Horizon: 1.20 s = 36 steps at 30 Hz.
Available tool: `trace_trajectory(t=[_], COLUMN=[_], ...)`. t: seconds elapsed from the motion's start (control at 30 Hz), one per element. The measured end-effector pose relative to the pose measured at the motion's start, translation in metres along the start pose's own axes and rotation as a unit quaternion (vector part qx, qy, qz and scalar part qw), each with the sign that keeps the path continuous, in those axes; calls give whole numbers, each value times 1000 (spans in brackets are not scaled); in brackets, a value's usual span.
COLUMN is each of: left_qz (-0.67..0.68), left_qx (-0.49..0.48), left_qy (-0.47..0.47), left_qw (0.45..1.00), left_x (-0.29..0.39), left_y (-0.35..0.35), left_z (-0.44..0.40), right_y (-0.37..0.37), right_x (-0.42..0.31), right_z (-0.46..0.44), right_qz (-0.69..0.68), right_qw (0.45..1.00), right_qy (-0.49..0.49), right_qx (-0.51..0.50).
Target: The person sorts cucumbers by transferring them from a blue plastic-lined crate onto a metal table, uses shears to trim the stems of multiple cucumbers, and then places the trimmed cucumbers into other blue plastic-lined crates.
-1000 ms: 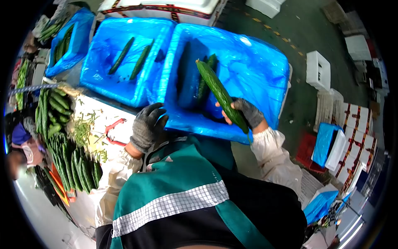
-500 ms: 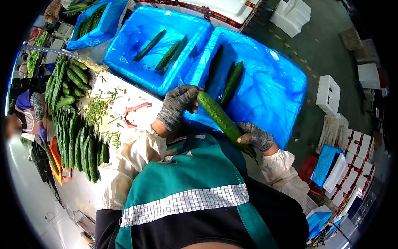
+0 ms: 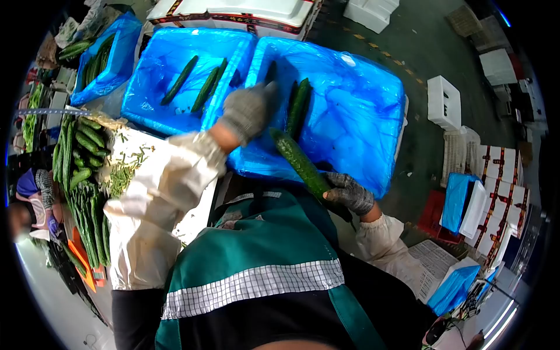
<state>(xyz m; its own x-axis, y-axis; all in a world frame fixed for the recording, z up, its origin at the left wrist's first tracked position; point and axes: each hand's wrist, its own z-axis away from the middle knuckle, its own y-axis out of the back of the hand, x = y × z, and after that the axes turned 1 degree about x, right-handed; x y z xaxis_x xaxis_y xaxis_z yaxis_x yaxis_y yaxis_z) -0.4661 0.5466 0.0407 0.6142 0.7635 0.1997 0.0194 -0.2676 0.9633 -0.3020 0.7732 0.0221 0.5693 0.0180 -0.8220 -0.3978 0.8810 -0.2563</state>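
Cucumber (image 3: 300, 163): held tilted across near edge of blue-lined crate (image 3: 364, 114)
R hand (image 3: 353, 194): gripping cucumber's lower end, nr. crate's near edge
L hand (image 3: 249, 111): over crate's L side, blurred; grip impossible to tell
Crate edge: prob. best cleared w/ light, steady hold

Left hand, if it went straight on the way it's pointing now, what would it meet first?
Probably the dark cucumber just beyond the left hand, inside the larger blue-lined bin. The hand is blurred and its height unclear, so it might pass above.
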Motion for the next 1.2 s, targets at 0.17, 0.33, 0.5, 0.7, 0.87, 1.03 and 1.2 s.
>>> trace_trajectory(t=[0.17,0.33,0.5,0.7,0.87,1.03,1.2], left_qz=[246,232,211,-32,85,128,461], left_qx=[36,-77,-242,-400,-361,-180,-90], left_qy=[-199,-218,-186,-385,-167,107,389], left_qw=[948,945,929,831,914,970,793], left_x=[127,234,185,104,55,12,-16], left_y=[37,21,-33,-14,-9,15,17], left_z=[-119,-127,-92,-29,10,55,110], right_y=[10,23,30,49,61,92,98], right_x=[23,81,46,33,-12,27,100], right_z=[19,31,34,8,-52,-165,-281], right_qz=[-45,289,-105,95,68,-108,106], right_qw=[997,902,990,987,991,959,884], right_qy=[-29,233,1,126,49,-119,-138], right_qx=[58,219,98,19,-106,236,435])
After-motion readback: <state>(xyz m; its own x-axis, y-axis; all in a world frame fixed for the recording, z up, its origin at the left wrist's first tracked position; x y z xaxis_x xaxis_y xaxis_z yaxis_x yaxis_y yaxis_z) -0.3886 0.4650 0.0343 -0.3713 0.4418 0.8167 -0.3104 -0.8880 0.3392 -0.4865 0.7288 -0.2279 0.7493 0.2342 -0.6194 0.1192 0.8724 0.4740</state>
